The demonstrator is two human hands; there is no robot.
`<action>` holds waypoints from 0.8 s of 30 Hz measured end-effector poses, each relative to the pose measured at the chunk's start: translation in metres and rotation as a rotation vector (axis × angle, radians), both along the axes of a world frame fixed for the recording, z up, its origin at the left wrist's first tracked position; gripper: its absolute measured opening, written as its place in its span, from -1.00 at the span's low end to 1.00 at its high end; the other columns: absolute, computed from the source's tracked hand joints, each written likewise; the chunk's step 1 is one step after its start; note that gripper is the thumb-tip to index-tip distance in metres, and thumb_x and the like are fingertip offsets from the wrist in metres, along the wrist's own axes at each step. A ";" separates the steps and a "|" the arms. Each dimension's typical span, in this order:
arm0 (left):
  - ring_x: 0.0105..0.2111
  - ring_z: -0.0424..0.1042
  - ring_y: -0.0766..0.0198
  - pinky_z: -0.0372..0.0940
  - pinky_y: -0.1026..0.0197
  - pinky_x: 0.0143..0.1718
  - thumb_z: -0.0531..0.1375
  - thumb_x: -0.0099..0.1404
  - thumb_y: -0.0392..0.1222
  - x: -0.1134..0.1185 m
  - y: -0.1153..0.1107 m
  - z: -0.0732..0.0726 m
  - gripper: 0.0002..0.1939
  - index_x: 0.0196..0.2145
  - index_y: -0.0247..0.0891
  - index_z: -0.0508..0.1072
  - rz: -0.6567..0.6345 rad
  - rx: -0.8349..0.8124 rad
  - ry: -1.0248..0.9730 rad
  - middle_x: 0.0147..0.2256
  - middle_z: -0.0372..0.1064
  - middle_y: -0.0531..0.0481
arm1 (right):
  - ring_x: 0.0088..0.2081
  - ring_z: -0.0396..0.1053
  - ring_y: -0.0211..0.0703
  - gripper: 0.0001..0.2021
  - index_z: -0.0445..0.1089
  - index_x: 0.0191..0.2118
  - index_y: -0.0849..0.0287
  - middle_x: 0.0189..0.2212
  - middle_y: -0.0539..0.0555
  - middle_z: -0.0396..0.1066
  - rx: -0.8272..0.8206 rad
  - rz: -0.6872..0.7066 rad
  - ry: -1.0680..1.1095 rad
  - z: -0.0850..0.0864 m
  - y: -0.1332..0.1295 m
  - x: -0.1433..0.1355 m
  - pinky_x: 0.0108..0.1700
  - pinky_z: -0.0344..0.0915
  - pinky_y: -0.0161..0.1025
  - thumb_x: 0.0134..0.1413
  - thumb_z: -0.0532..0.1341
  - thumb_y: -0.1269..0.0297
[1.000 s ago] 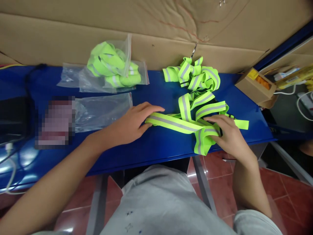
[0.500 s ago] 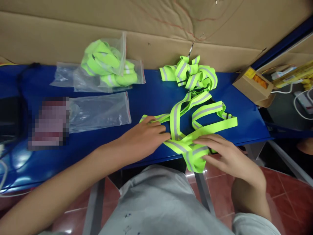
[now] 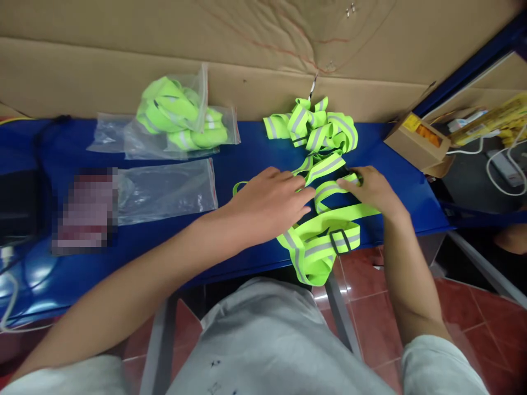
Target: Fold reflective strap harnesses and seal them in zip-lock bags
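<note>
A neon yellow-green strap with a grey stripe (image 3: pixel 325 247) lies in loops at the table's front edge, its lower part hanging over, a black buckle (image 3: pixel 340 241) on it. Above its left loops is my left hand (image 3: pixel 274 203), fingers spread and slightly bent. My right hand (image 3: pixel 370 189) has its thumb and fingers round the strap's right-hand loops, near a small dark piece. Behind both hands sits a bundle of the same strap (image 3: pixel 317 126).
On the blue table (image 3: pixel 247 159), filled clear bags (image 3: pixel 177 115) lie at the back left, with a flat bag (image 3: pixel 168 192) in front. A blurred pink-white item (image 3: pixel 85 208) is further left. An open cardboard box (image 3: pixel 415 144) stands at the right.
My left hand has moved right and slightly back. My right hand has left the front loops and moved back to the right-hand loops, and the buckle now shows.
</note>
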State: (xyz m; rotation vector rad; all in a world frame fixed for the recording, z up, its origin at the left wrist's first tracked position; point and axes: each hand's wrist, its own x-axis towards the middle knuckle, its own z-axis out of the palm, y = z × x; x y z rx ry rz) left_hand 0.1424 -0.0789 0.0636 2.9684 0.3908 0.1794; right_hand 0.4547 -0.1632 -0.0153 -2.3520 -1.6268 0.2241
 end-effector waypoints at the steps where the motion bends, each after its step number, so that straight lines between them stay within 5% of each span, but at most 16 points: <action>1: 0.06 0.54 -0.07 0.37 -0.09 0.09 0.11 0.56 -0.16 0.007 0.002 -0.003 -0.69 0.11 -0.29 0.54 -0.005 0.031 -0.038 0.03 0.55 -0.22 | -0.05 0.52 0.18 -0.49 0.52 0.09 0.21 -0.02 0.29 0.55 -0.011 0.018 0.003 -0.003 0.004 -0.007 0.05 0.45 0.12 0.20 0.32 -0.09; 6: 0.21 0.42 -0.11 0.29 -0.13 0.19 0.12 0.55 -0.12 0.014 0.009 -0.013 -0.60 0.24 -0.31 0.43 -0.016 0.063 -0.263 0.21 0.42 -0.29 | 0.06 0.41 0.28 -0.51 0.37 0.11 0.20 0.04 0.30 0.40 0.205 0.169 -0.117 0.003 -0.005 -0.054 0.03 0.41 0.13 0.02 0.33 0.31; 11: 0.26 0.36 -0.11 0.21 -0.16 0.29 0.10 0.56 -0.06 0.011 0.009 -0.011 -0.59 0.22 -0.31 0.43 0.022 -0.014 -0.328 0.26 0.37 -0.28 | 0.13 0.39 0.27 -0.45 0.18 0.25 0.13 0.15 0.32 0.35 0.290 0.319 -0.230 0.033 -0.028 -0.090 0.03 0.37 0.06 0.13 0.23 0.43; 17: 0.14 0.47 -0.02 0.31 -0.06 0.18 0.22 0.46 -0.20 0.006 0.000 -0.001 -0.64 0.17 -0.24 0.39 0.068 -0.141 -0.295 0.14 0.50 -0.11 | 0.04 0.41 0.25 -0.49 0.14 0.26 0.07 0.09 0.26 0.43 0.312 0.417 -0.302 0.053 -0.037 -0.105 0.03 0.29 0.09 0.23 0.21 0.37; 24: -0.05 0.55 -0.03 0.41 0.03 -0.08 0.17 0.46 -0.23 -0.006 -0.004 0.010 -0.77 0.01 -0.34 0.47 0.068 0.048 -0.166 -0.06 0.55 -0.19 | 0.18 0.37 0.26 -0.35 -0.05 0.45 0.07 0.21 0.30 0.37 0.285 0.503 -0.258 0.067 -0.041 -0.122 0.16 0.31 0.15 0.39 0.20 0.17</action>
